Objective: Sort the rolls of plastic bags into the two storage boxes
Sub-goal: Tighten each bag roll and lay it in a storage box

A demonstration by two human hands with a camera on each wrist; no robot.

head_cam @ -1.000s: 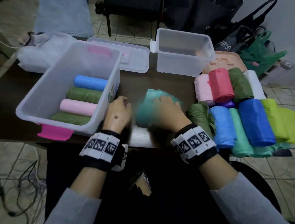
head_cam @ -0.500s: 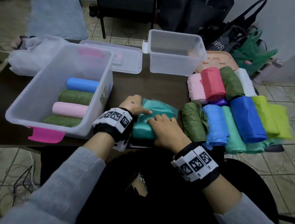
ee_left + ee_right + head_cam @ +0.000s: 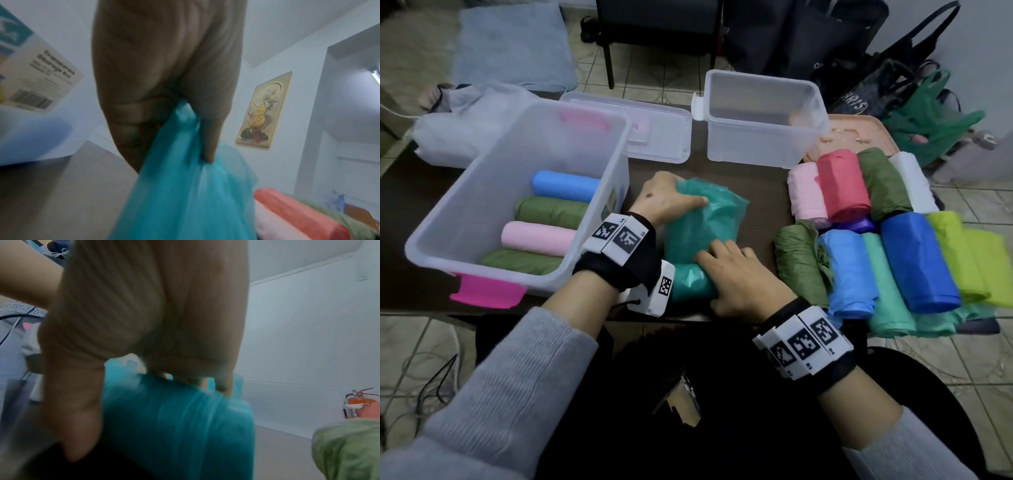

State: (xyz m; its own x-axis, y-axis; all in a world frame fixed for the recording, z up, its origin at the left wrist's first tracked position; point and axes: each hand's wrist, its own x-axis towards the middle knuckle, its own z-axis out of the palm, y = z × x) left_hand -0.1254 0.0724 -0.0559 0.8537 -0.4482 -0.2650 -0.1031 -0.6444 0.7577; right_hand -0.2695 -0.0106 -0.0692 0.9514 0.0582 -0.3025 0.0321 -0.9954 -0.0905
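A teal roll of plastic bags (image 3: 700, 236) lies partly unrolled on the dark table (image 3: 760, 178) between the two boxes. My left hand (image 3: 671, 202) pinches the loose far end of the teal plastic (image 3: 185, 178). My right hand (image 3: 732, 274) grips the rolled near part (image 3: 176, 426), fingers curled over it. The big clear box (image 3: 465, 212) with pink latches at the left holds blue, green, pink and green rolls. The smaller clear box (image 3: 760, 116) stands at the back. A pile of coloured rolls (image 3: 914, 260) lies at the right.
A clear lid (image 3: 650, 133) lies behind the big box. A peach tray (image 3: 856, 133) sits behind the pile. A white bag (image 3: 452, 133) is at the far left. Dark and green bags (image 3: 928, 113) stand on the floor to the right.
My left hand left the big box's side and took hold of the teal plastic's far end. My right hand slid toward the near, rolled part.
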